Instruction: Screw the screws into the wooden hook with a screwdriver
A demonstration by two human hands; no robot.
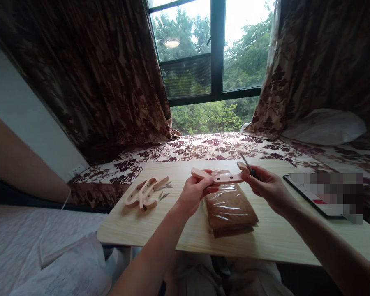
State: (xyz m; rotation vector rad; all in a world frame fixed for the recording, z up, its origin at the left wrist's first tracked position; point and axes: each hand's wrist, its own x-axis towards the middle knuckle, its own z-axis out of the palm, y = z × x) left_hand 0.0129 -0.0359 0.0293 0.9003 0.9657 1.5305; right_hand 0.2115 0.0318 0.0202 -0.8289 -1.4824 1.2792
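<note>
Above a plastic-wrapped brown packet (230, 207), a curved wooden hook piece (228, 178) with dark holes is held up between both hands. My left hand (197, 190) is closed on its left end, thumb on top. At its right end, my right hand (263, 181) pinches the curved tip and also holds a dark-handled screwdriver (247, 163), its shaft pointing up and left. More curved wooden pieces (144, 193) lie on the pale wooden table (191, 238) at the left, with several small metal screws (164, 196) beside them.
A flat dark-edged board or tablet (316, 197), partly pixelated, lies at the table's right. Behind the table is a ledge with floral cloth (209, 146), below a window between curtains. A white bag (325, 125) sits at the back right. Bedding (24, 238) is at the left.
</note>
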